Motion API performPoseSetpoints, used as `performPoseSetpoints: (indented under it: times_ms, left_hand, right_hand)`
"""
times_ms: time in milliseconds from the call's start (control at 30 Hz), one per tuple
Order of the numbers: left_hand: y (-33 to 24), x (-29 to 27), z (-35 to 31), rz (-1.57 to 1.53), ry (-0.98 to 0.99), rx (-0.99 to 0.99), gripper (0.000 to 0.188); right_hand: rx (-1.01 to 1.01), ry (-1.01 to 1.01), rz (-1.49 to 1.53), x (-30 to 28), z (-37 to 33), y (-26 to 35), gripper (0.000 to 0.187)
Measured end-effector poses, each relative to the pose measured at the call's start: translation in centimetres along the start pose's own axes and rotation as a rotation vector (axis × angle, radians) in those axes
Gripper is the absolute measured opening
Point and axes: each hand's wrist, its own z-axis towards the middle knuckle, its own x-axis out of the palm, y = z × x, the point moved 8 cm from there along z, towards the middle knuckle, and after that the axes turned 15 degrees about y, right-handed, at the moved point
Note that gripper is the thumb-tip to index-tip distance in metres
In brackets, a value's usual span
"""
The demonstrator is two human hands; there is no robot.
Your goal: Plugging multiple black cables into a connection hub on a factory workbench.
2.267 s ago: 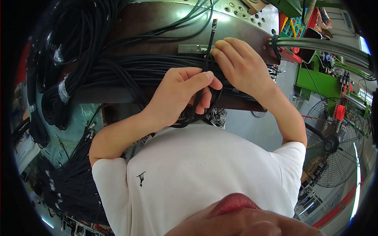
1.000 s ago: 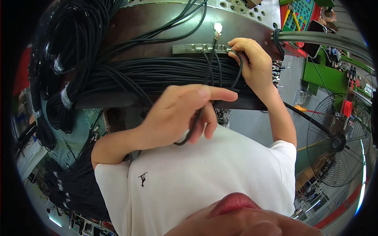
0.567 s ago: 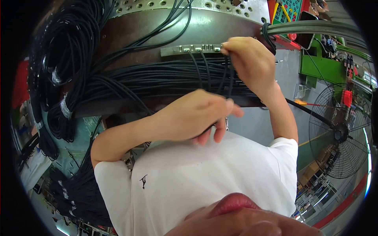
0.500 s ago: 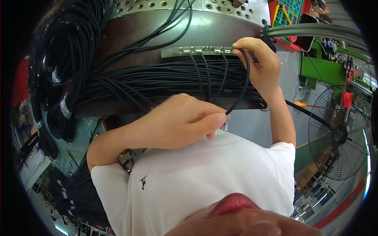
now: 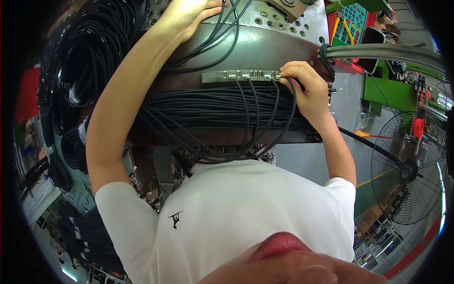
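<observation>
At the right end of a narrow metal holder bar (image 5: 213, 77), my right hand (image 5: 307, 86) pinches the end of a black cable (image 5: 291, 113). Several cable ends with small metal connectors (image 5: 246, 76) sit in slots along this bar, and their black leads hang toward me. My left hand (image 5: 191, 18) reaches to the far edge, beside black cables (image 5: 226, 28) over a perforated metal plate (image 5: 269, 21). Its visible fingers are stretched out, touching or close to those cables; the picture's edge cuts off part of the hand.
A thick bundle of black cables (image 5: 198, 109) lies across the brown table (image 5: 279, 47) in front of the bar. Coiled cables (image 5: 90, 52) hang at the left. To the right are a curved metal tube (image 5: 378, 51), a green machine (image 5: 385, 87) and a large fan (image 5: 407, 170).
My left hand has gone from the cable near my chest up to the far edge by the perforated plate. My right hand stays at the bar's right end. The view has shifted slightly.
</observation>
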Motion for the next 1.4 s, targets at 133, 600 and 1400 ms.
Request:
performPoseSetpoints:
  times_ms: [133,600,1400]
  left_hand:
    - [2.0,2.3,2.7,-0.040,-0.093,-0.064,0.032]
    - [2.3,3.2,1.2,-0.265,0.305,-0.053,0.023]
    - [-0.4,10.7,-7.5,-0.068,0.013,-0.316,0.036]
  right_hand:
    - [0.023,0.002,-0.031,0.2,0.0,-0.4,0.021]
    - [0.121,0.063,-0.052,-5.4,10.0,-4.8,0.016]
    - [-0.576,-0.242,0.045,-6.1,11.8,-1.1,0.018]
